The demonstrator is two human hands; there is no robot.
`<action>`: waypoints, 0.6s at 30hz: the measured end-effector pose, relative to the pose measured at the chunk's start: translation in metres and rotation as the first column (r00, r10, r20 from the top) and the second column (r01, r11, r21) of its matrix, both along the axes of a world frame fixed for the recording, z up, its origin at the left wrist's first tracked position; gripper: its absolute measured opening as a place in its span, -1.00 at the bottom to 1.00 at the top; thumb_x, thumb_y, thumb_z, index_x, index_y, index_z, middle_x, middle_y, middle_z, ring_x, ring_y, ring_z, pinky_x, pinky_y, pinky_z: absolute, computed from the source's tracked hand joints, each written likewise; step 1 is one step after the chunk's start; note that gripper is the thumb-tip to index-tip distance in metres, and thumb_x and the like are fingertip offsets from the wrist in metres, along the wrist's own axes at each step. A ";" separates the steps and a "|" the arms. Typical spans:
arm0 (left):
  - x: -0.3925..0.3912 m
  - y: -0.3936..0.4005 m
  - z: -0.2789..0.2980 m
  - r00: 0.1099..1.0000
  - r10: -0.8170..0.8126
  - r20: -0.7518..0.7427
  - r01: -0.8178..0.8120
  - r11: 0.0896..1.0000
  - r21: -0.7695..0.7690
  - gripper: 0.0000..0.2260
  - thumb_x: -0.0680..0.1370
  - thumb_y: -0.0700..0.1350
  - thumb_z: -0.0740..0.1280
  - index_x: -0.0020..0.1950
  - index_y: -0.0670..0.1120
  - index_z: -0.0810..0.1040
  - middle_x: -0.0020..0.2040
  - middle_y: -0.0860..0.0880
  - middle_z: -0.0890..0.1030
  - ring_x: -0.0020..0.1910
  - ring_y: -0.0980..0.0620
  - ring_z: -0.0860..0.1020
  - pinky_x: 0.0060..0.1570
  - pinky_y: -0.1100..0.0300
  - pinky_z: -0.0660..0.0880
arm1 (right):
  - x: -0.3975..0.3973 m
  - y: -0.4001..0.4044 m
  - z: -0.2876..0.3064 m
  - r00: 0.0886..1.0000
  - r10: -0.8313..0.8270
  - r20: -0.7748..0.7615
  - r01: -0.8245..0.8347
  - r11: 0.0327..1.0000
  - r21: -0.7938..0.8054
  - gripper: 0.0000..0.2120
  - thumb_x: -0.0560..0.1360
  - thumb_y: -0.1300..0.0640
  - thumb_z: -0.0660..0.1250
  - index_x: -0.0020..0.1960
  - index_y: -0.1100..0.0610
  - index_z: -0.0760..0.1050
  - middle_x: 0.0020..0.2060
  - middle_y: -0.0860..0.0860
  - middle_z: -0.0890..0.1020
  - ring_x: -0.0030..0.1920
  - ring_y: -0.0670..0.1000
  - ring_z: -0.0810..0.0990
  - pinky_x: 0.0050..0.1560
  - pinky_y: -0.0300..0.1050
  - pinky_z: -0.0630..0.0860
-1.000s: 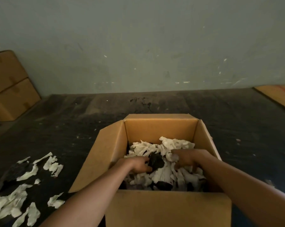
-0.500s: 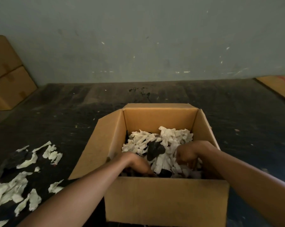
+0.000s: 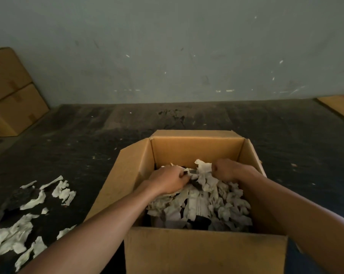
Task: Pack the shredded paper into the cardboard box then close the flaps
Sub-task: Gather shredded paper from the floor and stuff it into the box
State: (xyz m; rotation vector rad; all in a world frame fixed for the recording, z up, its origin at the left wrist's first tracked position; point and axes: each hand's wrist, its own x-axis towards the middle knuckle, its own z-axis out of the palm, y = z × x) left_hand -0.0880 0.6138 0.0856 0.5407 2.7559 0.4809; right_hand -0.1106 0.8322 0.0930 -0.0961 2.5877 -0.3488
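An open cardboard box stands on the dark floor in front of me, all flaps up or spread outward. White and dark shredded paper fills it about halfway. Both my hands are inside, toward the far half of the pile. My left hand has its fingers curled into the shreds. Close beside it, my right hand is closed as a fist on a white strip. More loose shredded paper lies on the floor to the left of the box.
Two stacked closed cardboard boxes lean against the wall at far left. A flat cardboard sheet lies on the floor at far right. A grey-green wall rises behind the dark floor.
Both hands have moved from the near middle of the pile toward the far side of the box, gathering shreds there. The camera view has tilted slightly.
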 end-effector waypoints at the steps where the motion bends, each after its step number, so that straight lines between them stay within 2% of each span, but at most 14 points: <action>1: -0.001 0.004 -0.001 0.998 -0.008 -0.057 0.012 0.997 0.080 -0.69 0.59 0.21 0.20 -0.15 0.01 0.48 -0.20 0.01 0.57 -0.24 0.03 0.53 -0.21 0.04 0.51 | -0.006 -0.001 -0.003 0.998 -0.032 -0.063 0.031 0.999 -0.007 -0.70 0.59 0.05 0.25 0.30 0.08 0.45 0.21 0.09 0.56 0.12 0.06 0.56 0.10 -0.01 0.54; 2: -0.001 0.008 -0.002 0.997 -0.051 -0.053 0.057 0.991 0.121 -0.74 0.57 0.22 0.23 -0.08 0.05 0.49 -0.10 0.03 0.58 -0.16 0.05 0.54 -0.14 0.00 0.55 | -0.011 -0.003 -0.009 0.996 -0.031 -0.083 0.032 0.999 0.014 -0.60 0.58 0.02 0.26 0.40 0.04 0.38 0.32 0.09 0.48 0.25 0.11 0.51 0.23 0.10 0.49; 3: -0.002 0.011 -0.006 0.994 -0.105 -0.012 0.105 0.991 0.088 -0.76 0.57 0.22 0.24 0.05 0.09 0.50 0.05 0.03 0.57 -0.02 0.03 0.55 -0.03 -0.03 0.55 | -0.014 -0.004 -0.020 0.998 0.001 -0.069 0.003 0.998 0.066 -0.52 0.57 -0.03 0.26 0.46 -0.02 0.29 0.40 0.07 0.40 0.34 0.16 0.43 0.30 0.19 0.43; 5: -0.004 0.017 -0.016 0.985 -0.140 0.101 0.149 0.985 -0.086 -0.63 0.60 0.18 0.21 0.37 0.11 0.40 0.35 -0.02 0.45 0.26 -0.08 0.47 0.15 -0.04 0.48 | -0.020 -0.005 -0.048 0.995 0.096 -0.032 -0.088 0.976 0.198 -0.46 0.56 -0.07 0.23 0.50 -0.10 0.19 0.45 0.06 0.35 0.39 0.20 0.37 0.31 0.25 0.38; 7: -0.007 0.021 -0.027 0.984 -0.077 0.158 0.104 0.979 -0.173 -0.57 0.63 0.09 0.15 0.51 0.08 0.28 0.47 -0.06 0.36 0.37 -0.13 0.40 0.23 -0.04 0.43 | -0.038 0.005 -0.093 0.985 0.172 0.017 -0.171 0.957 0.236 -0.37 0.53 -0.06 0.22 0.55 -0.12 0.07 0.48 0.10 0.30 0.39 0.24 0.36 0.33 0.23 0.38; 9: -0.010 0.022 -0.033 0.986 -0.035 0.162 0.069 0.976 -0.206 -0.56 0.64 0.02 0.11 0.54 0.05 0.26 0.49 -0.09 0.34 0.41 -0.15 0.36 0.27 -0.03 0.40 | -0.052 0.017 -0.136 0.973 0.214 0.091 -0.228 0.954 0.195 -0.24 0.49 -0.06 0.23 0.56 -0.21 -0.11 0.54 0.09 0.22 0.42 0.25 0.33 0.36 0.24 0.36; 11: -0.012 0.019 -0.027 0.989 -0.047 0.137 0.084 0.958 -0.275 -0.60 0.63 -0.01 0.12 0.47 0.00 0.38 0.44 -0.12 0.40 0.34 -0.15 0.42 0.23 -0.02 0.44 | -0.052 0.019 -0.130 0.966 0.247 0.078 -0.258 0.949 0.181 -0.32 0.54 -0.05 0.20 0.58 -0.12 -0.02 0.53 0.07 0.26 0.41 0.21 0.36 0.37 0.20 0.36; 13: -0.015 0.013 -0.017 0.998 -0.048 0.043 0.059 0.953 -0.298 -0.69 0.63 0.01 0.15 0.31 -0.04 0.50 0.33 -0.13 0.46 0.23 -0.16 0.46 0.15 -0.04 0.47 | -0.033 0.006 -0.072 0.977 0.203 0.059 -0.210 0.966 0.154 -0.47 0.60 -0.07 0.15 0.54 -0.06 0.19 0.49 0.03 0.33 0.42 0.15 0.37 0.40 0.17 0.32; 14: -0.016 0.009 -0.011 1.000 -0.013 0.006 0.014 0.963 -0.270 -0.72 0.62 0.02 0.16 0.27 -0.04 0.49 0.31 -0.12 0.45 0.23 -0.16 0.43 0.15 -0.06 0.46 | -0.029 0.006 -0.050 0.989 0.137 0.049 -0.141 0.985 0.098 -0.52 0.60 -0.07 0.16 0.51 -0.06 0.27 0.46 -0.01 0.37 0.41 0.12 0.38 0.40 0.16 0.32; 16: -0.018 -0.001 -0.005 0.994 0.113 0.013 -0.108 0.973 -0.206 -0.69 0.62 0.04 0.17 0.33 -0.03 0.39 0.36 -0.13 0.36 0.31 -0.18 0.35 0.23 -0.11 0.41 | -0.026 0.009 -0.021 0.998 0.057 0.009 -0.057 0.998 -0.013 -0.59 0.60 -0.02 0.21 0.44 -0.05 0.38 0.41 -0.02 0.44 0.35 0.07 0.44 0.36 0.09 0.38; 18: -0.018 -0.009 -0.006 0.967 0.202 0.158 -0.157 0.954 -0.255 -0.54 0.63 0.09 0.15 0.51 -0.03 0.24 0.49 -0.16 0.25 0.43 -0.22 0.29 0.34 -0.12 0.35 | -0.014 0.011 -0.005 0.996 0.085 -0.003 -0.085 0.995 -0.059 -0.61 0.60 0.01 0.23 0.43 -0.06 0.39 0.39 -0.02 0.45 0.34 0.04 0.45 0.34 0.04 0.40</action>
